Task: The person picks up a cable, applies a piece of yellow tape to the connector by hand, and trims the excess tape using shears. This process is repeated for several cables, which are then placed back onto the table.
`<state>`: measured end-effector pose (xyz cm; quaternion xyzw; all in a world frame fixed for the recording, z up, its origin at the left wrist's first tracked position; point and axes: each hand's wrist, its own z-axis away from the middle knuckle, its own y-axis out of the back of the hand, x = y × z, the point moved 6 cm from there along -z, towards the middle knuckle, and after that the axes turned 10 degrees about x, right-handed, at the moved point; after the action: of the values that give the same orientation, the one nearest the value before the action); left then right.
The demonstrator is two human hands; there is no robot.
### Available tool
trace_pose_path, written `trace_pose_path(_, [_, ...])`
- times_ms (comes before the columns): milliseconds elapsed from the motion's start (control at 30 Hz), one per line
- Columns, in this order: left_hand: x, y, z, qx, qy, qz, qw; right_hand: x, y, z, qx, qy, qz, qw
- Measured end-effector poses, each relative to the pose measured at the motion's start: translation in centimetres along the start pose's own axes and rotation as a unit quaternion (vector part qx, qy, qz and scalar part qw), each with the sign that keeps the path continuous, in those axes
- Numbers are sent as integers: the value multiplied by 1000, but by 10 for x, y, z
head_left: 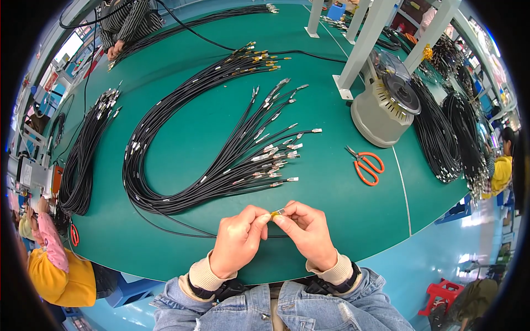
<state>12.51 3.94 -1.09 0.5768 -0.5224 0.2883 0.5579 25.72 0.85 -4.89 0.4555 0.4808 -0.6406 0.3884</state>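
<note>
Close to my body, above the green table [342,215], my left hand [238,237] and my right hand [307,231] meet fingertip to fingertip. Between them they pinch the end of a black cable, where a small metal connector [280,211] and a bit of yellow tape [275,214] show. Both hands are closed; the fingers hide most of the cable end. Beyond them lies a large curved bundle of black cables [144,127], its near connector ends fanned out to the right. At its far end, several tips carry yellow tape.
Orange-handled pliers [369,165] lie right of the bundle. A grey round machine [381,113] stands beside white metal posts [369,47]. More cable bundles lie left [83,171] and right [439,132]. A person's hands [115,49] rest on cables at the far left.
</note>
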Motion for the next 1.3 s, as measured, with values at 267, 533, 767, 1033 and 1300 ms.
trace_pose_path(267, [2,3,-3,-19,-7,-16,1000,-2,1,-1,16,65,33,997])
trace_pose_path(533, [-10,3,0,-154,141,139,968,-10,-3,3,-12,99,7,995])
trace_pose_path(767, [-14,-4,14,-314,283,284,861,-18,-11,10,-103,138,-5,985])
trace_pose_path(1033, [-23,-3,10,-123,165,170,964,-22,12,9,19,39,4,999])
trace_pose_path(1300, [-9,-6,10,-91,72,119,986,-15,9,12,-23,54,5,998])
